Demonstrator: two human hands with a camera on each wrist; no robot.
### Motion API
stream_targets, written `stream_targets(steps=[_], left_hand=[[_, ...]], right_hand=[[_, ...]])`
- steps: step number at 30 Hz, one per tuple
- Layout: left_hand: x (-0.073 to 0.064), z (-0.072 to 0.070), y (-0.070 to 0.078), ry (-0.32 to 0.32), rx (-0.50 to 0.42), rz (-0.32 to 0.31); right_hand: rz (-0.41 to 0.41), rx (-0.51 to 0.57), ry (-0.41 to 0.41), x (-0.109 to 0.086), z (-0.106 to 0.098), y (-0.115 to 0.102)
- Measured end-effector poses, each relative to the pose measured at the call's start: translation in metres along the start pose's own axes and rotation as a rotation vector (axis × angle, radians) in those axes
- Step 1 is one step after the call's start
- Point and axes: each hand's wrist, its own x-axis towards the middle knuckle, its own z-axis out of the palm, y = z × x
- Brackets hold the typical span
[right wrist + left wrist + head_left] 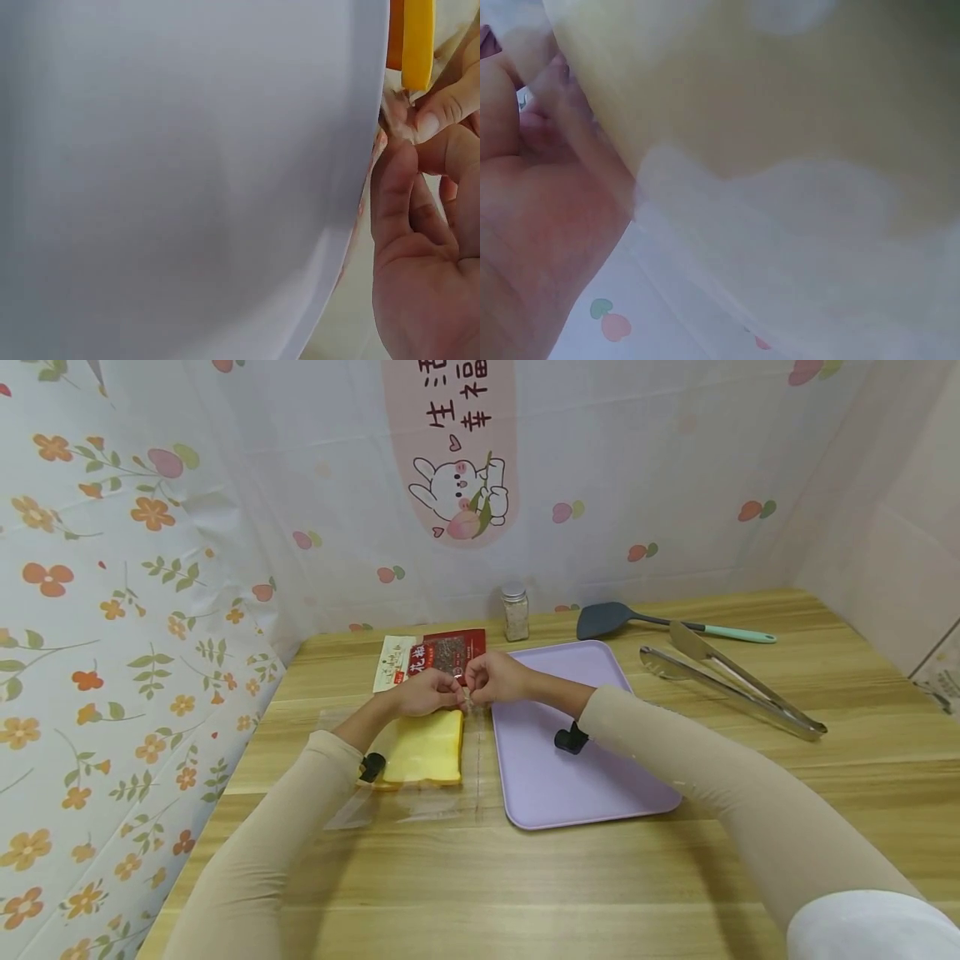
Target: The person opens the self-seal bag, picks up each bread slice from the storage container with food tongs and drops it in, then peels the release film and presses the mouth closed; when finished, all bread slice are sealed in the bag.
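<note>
The left hand and the right hand are together, pinching a crumpled part of clear plastic beside the bread, toward the left edge of the table, perhaps for opening or closing it, so the next move calls for gentle, steady control.

Wood-grain table in a corner, printed sheeting around it.
Left sheet: white, orange flowers, green leaves. Back sheet: pale, creased, scattered pink-and-green motifs, pink panel with dark Chinese characters above cartoon rabbit. Right wall pale, mostly plain. Light soft, diffuse.
</note>
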Motion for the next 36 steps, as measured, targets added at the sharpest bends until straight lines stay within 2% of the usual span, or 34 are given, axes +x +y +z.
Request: stream_targets(steps=[4, 10, 13, 22, 30, 36], left_hand=[[0.001, 0.001, 0.000, 0.009, 0.014, -0.005], [0.003, 0.001, -0.002, 0.003, 0.023, 0.002], [0.004, 0.002, -0.003, 0.001, 0.017, -0.005], [0.003, 0.002, 0.000, -0.001, 0.013, -0.002], [0.003, 0.003, -0.001, 0.000, 0.003, 0.002], [0.003, 0.003, -0.002, 0.006, 0.013, 0.003]], right_hand=[[-0.061, -0.036, -0.048, -0.001, -0.002, 0.003], [-0.172, -0.200, -0.109, -0.001, -0.006, 0.008], [-0.204, -0.249, -0.129, -0.001, -0.007, 0.008], [-0.200, -0.378, -0.174, -0.003, -0.008, -0.002], [-0.275, -0.463, -0.176, -0.001, -0.005, -0.001], [-0.234, -0.539, -0.187, 0.000, 0.001, -0.002]])
